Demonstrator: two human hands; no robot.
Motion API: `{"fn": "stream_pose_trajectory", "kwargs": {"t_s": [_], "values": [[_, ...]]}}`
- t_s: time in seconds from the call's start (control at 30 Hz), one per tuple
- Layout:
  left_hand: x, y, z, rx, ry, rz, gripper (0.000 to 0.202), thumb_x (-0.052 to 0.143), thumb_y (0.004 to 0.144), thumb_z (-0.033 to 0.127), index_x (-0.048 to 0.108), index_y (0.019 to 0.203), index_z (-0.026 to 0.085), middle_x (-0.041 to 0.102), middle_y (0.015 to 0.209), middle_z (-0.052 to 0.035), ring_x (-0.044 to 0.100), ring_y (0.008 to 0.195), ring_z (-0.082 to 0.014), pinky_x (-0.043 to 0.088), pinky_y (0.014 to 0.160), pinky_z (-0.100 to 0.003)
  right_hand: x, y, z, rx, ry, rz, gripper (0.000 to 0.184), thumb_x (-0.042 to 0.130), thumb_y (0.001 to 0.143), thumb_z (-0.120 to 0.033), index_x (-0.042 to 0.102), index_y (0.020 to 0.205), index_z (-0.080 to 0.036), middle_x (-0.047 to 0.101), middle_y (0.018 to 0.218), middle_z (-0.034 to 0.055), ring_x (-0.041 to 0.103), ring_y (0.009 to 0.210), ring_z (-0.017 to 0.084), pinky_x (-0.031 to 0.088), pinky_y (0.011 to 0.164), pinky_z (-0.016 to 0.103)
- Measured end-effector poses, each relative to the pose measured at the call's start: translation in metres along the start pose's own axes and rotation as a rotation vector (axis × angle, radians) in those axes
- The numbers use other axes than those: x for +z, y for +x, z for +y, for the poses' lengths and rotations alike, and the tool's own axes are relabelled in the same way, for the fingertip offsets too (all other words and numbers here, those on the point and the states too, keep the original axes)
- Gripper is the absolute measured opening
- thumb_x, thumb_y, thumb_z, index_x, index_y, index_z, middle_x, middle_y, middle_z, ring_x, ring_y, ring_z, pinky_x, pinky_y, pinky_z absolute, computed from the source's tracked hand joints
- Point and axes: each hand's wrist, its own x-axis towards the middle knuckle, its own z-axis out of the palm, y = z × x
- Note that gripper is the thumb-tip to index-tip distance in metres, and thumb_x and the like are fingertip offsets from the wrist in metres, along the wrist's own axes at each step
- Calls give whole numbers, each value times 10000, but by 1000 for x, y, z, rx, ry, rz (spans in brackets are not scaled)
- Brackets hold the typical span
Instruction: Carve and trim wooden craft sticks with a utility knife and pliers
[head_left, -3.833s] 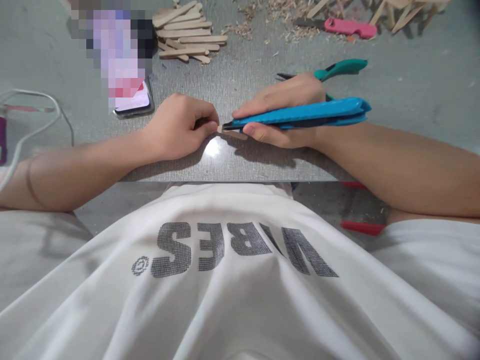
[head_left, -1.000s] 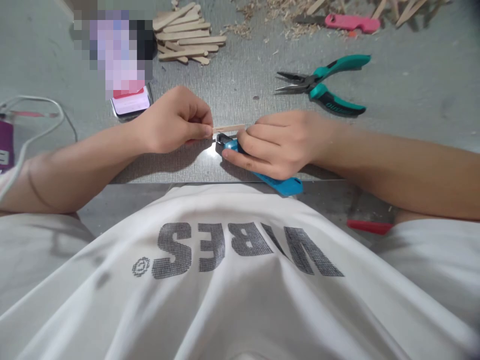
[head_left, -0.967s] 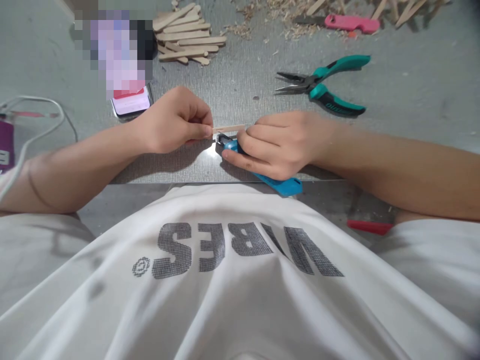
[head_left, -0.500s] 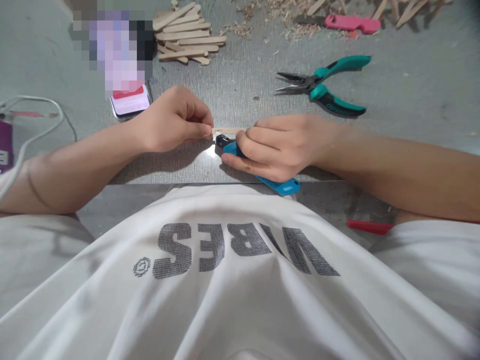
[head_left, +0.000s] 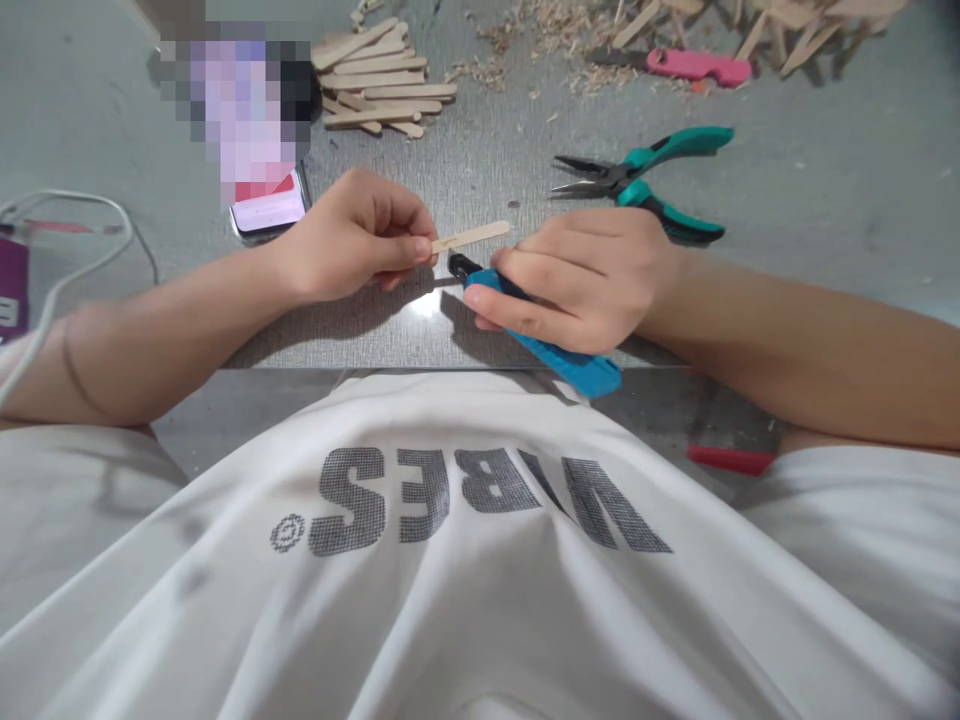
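Between thumb and fingers, my left hand [head_left: 371, 235] pinches one end of a wooden popsicle stick [head_left: 480, 235]. The stick's rounded free end points right, tilted slightly up. A small mark or cut shows on it near my fingertips. My right hand [head_left: 585, 280] is wrapped round a blue utility knife [head_left: 570, 365] with a black tip. That tip lies just below the stick, close to my left fingertips; whether blade and stick touch, I cannot tell. Both hands are over the table's near edge.
A pile of popsicle sticks [head_left: 382, 85] lies at the back, beside a phone [head_left: 270, 210]. Teal-handled pliers [head_left: 637, 180] rest beyond my right hand. Wood shavings [head_left: 555, 40] and a pink-handled cutter [head_left: 697, 67] are farther back. A white cable [head_left: 112, 205] curves at left.
The stick's right end has come free of my right hand and tilts upward. My right hand and the knife have shifted right, the tip drawing away from my left fingers.
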Motion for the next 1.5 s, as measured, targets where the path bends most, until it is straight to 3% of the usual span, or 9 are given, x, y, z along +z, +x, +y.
{"fn": "stream_pose_trajectory", "kwargs": {"t_s": [0.17, 0.4, 0.53, 0.7, 0.9, 1.03, 1.13, 1.37, 1.5], "values": [[4, 0, -7, 52, 37, 41, 180, 876, 967, 353, 769, 871, 245, 632, 591, 20, 480, 561, -127, 373, 571, -336, 0, -2, -2, 112, 110, -137, 376, 598, 1287, -494, 818, 1512, -290, 839, 1042, 20, 698, 863, 155, 578, 770, 327], [12, -3, -4, 48, 133, 105, 156, 775, 1021, 195, 760, 867, 218, 604, 597, 32, 506, 593, -131, 383, 621, -311, -1, 0, -1, 55, 55, -207, 398, 543, 1295, -510, 814, 1496, -299, 803, 986, 28, 680, 857, 180, 574, 761, 362], [14, -4, 0, 31, 232, 149, 197, 735, 1023, 138, 771, 847, 219, 598, 590, 33, 515, 623, -144, 388, 664, -314, -2, 2, 2, 2, 50, -132, 343, 565, 1293, -412, 783, 1526, -286, 751, 970, 6, 667, 852, 173, 557, 742, 345], [14, -8, 2, 0, 221, 162, 183, 765, 1012, 194, 782, 830, 209, 624, 599, 18, 504, 572, -130, 390, 639, -310, -4, 5, 3, -34, 11, -34, 325, 635, 1251, -287, 737, 1560, -284, 735, 1029, 3, 664, 883, 163, 569, 765, 322], [11, -8, 1, -44, 75, 115, 204, 875, 1010, 298, 767, 867, 201, 627, 577, 28, 472, 490, -94, 381, 544, -261, -4, 12, 7, -97, -86, 193, 267, 746, 1213, -352, 789, 1424, -194, 747, 1031, 21, 655, 903, 165, 590, 757, 291], [10, -6, 0, -66, 61, 110, 239, 920, 1004, 319, 765, 867, 198, 651, 578, 24, 463, 464, -86, 361, 503, -248, 2, 2, 15, -82, -23, 95, 329, 729, 1230, -436, 755, 1517, -278, 779, 1103, 10, 705, 955, 162, 602, 803, 305], [11, -5, -2, -54, 55, 120, 209, 914, 1002, 295, 779, 885, 188, 666, 584, 19, 468, 449, -81, 353, 481, -237, 5, -4, 21, -63, 47, 53, 349, 716, 1241, -431, 736, 1551, -272, 786, 1142, 17, 728, 964, 158, 612, 835, 314], [14, -4, -4, -47, -2, 152, 160, 891, 985, 215, 762, 898, 178, 667, 586, 28, 461, 423, -68, 322, 436, -212, 7, 4, 22, -58, 77, 249, 306, 738, 1231, -470, 808, 1374, -209, 816, 1071, 30, 735, 939, 146, 622, 858, 277], [15, -5, -3, -59, -12, 169, 162, 912, 977, 201, 772, 902, 170, 665, 584, 26, 469, 422, -67, 326, 435, -206, 11, 0, 19, -36, 22, 149, 289, 707, 1243, -486, 812, 1363, -245, 829, 1051, 16, 727, 859, 148, 615, 816, 296]]}}
